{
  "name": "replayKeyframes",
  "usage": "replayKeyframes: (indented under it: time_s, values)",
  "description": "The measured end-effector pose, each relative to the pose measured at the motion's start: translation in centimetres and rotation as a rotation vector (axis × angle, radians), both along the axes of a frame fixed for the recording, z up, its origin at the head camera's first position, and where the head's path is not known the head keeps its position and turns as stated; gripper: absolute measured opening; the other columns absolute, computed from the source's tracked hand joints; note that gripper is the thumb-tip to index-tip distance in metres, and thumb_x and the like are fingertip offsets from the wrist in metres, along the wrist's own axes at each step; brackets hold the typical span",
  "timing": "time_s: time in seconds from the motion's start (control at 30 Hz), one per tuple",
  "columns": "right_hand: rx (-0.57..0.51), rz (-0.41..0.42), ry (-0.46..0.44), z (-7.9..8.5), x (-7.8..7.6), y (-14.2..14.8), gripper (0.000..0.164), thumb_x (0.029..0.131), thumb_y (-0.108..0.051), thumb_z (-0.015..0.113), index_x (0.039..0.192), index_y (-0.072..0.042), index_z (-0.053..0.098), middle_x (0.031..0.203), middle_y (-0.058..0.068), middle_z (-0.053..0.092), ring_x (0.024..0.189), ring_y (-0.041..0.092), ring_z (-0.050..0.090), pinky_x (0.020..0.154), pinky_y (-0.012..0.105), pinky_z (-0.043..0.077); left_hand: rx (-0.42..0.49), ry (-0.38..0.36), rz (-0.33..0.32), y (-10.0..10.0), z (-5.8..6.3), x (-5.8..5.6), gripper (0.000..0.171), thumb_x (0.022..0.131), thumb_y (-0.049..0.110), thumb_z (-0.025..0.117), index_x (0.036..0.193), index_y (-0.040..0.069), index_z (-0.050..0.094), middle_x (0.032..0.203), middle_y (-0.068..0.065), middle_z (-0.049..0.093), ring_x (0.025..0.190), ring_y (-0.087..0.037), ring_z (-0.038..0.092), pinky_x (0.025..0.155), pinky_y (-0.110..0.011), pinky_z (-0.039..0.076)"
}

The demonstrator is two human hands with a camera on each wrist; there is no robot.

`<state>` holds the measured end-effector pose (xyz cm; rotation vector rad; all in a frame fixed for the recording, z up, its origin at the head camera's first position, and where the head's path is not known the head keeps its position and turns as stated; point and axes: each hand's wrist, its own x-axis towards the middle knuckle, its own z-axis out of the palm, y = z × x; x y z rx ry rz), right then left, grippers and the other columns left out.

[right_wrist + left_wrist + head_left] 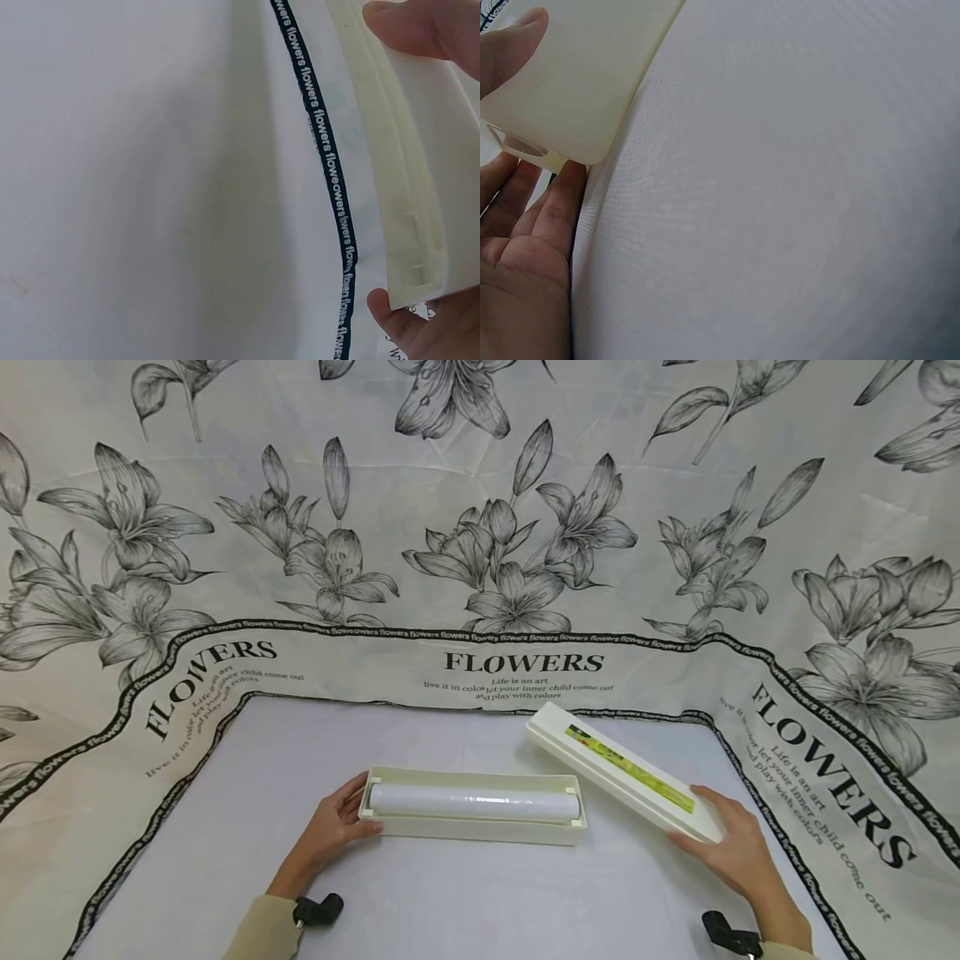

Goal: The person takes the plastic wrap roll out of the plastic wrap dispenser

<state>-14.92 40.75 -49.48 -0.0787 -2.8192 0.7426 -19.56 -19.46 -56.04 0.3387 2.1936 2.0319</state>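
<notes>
A long cream plastic box [480,832] sits open-topped on the white cloth, with a white roll of film wrap [472,802] lying lengthwise inside. My left hand [330,827] grips the box's left end, thumb on its front wall and fingers around the end. The left wrist view shows that thumb across the box wall [592,75]. To the right, my right hand [738,852] holds the box's long lid [600,768] by its near end, between thumb and fingers. A yellow-green label [630,768] runs along the lid's top. From the right wrist view, the lid's ribbed underside [397,187] shows.
The white table cloth [420,902] is bordered by a flower-printed cloth [525,672] that rises at the back and sides. The lid slants from near right to far left, its far end behind the box's right end.
</notes>
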Motion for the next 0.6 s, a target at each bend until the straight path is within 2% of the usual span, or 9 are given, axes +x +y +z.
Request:
replayKeyframes:
  time_s: [0.2,0.27,0.6]
  values:
    - [0.002,-0.016,-0.004,-0.4,0.4,0.8,0.095,0.075,-0.047,0.089,0.149,-0.003,0.048,0.139,0.033,0.051,0.114,0.044,0.05,0.084,0.056,0.038,-0.004,-0.004,0.004,0.0,0.0,0.1,0.098,0.082,0.001,0.084,0.16,-0.005,0.026,0.164,-0.028,0.03,0.152,-0.044,0.03,0.104,-0.009,0.043]
    - [0.004,-0.022,0.004,-0.5,0.5,1.0,0.094,0.074,-0.046,0.09,0.147,-0.003,0.05,0.139,0.033,0.052,0.114,0.043,0.05,0.083,0.054,0.037,-0.009,-0.003,0.007,-0.1,0.0,0.1,0.098,0.082,0.002,0.084,0.16,-0.005,0.026,0.164,-0.028,0.03,0.151,-0.045,0.03,0.104,-0.009,0.043]
    - [-0.002,-0.071,-0.055,-0.7,1.3,1.9,0.096,0.077,-0.049,0.087,0.15,-0.001,0.045,0.143,0.036,0.046,0.121,0.051,0.046,0.091,0.065,0.038,-0.05,0.001,0.02,-0.1,-0.1,0.0,0.099,0.081,0.004,0.085,0.16,-0.004,0.026,0.164,-0.026,0.031,0.151,-0.045,0.03,0.104,-0.009,0.042]
